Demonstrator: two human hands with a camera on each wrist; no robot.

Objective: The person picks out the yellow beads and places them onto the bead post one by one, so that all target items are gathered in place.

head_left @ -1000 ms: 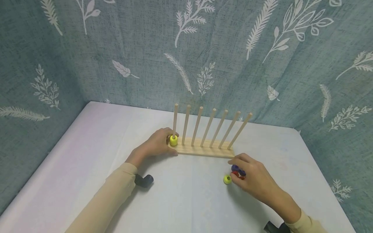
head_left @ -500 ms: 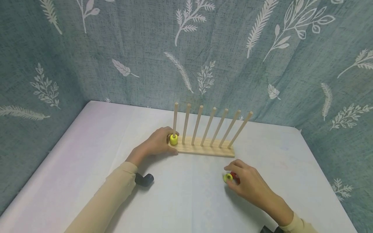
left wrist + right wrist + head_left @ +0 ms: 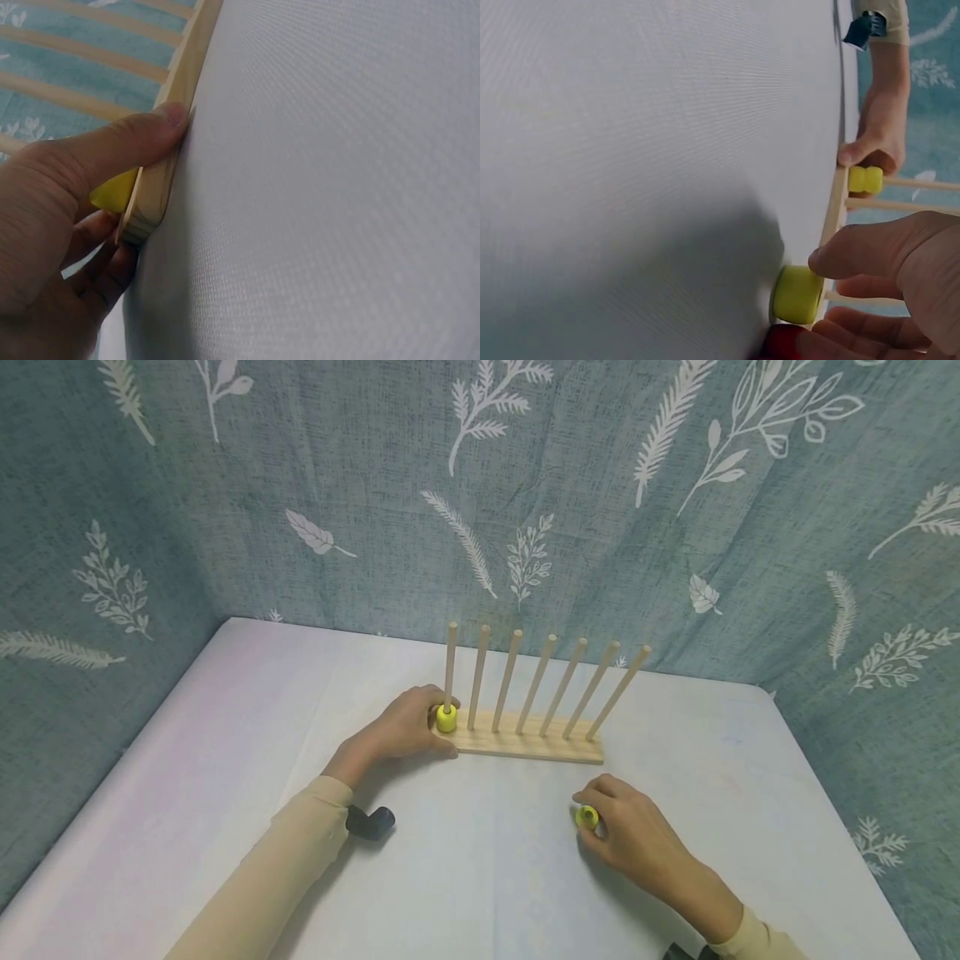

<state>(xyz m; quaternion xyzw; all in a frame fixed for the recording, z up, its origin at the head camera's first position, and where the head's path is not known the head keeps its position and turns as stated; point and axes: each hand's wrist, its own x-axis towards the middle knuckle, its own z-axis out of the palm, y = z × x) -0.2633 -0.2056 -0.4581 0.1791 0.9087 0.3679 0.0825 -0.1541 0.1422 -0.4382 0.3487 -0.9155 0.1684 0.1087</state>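
Note:
My left hand (image 3: 408,722) grips the left end of a wooden peg rack (image 3: 525,745), thumb (image 3: 161,127) along its front edge and the other fingers behind. Several upright dowels stand in the rack. Yellow beads (image 3: 865,180) sit at the foot of the leftmost dowel, beside this hand. On the table in front of the rack's right end, my right hand (image 3: 637,835) pinches another yellow bead (image 3: 587,817) between thumb and fingers. A red bead (image 3: 784,341) shows next to it in the right wrist view, partly covered by the fingers; the head view hides it behind the hand.
A white cloth covers the table (image 3: 420,885). Blue-green curtains (image 3: 375,502) with white leaf prints stand behind it and at both sides. A dark strap piece (image 3: 371,822) sits at the left wrist.
My right hand has moved left and slightly toward me, onto the yellow bead. The purple and red beads seen earlier are now hidden behind it. My left hand stays on the rack.

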